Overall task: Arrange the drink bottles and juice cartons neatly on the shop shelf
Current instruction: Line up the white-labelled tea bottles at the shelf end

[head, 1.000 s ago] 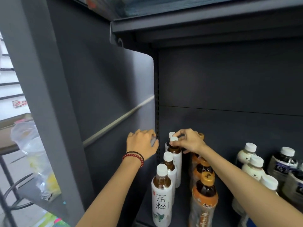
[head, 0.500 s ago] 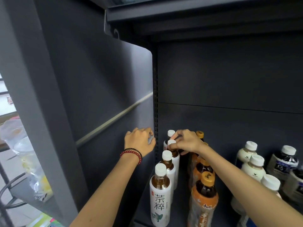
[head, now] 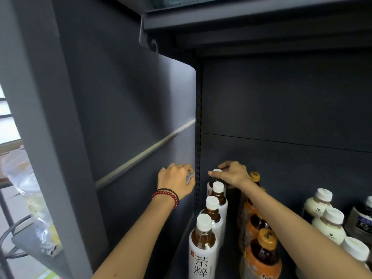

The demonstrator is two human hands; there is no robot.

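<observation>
A row of white-capped tea bottles with white labels runs front to back along the shelf's left edge, from the front bottle (head: 203, 250) to the rear bottle (head: 217, 170). My right hand (head: 231, 174) pinches the rear bottle's white cap, thumb pointing left. An orange-capped tea bottle (head: 261, 256) heads a second row just to the right, partly hidden by my right forearm. My left hand (head: 176, 180), with a red bead bracelet at the wrist, has its fingers curled at the rear edge of the translucent side panel (head: 161, 109).
Cream milky drink bottles (head: 330, 224) and dark bottles (head: 362, 218) stand at the right. The upper shelf (head: 241, 19) hangs overhead and the dark back wall (head: 281, 107) is close behind. A clear plastic bag (head: 24, 178) lies outside the unit at the left.
My right hand has moved from the cap of the third white-capped bottle back to the rearmost one. My left hand stays at the panel's edge.
</observation>
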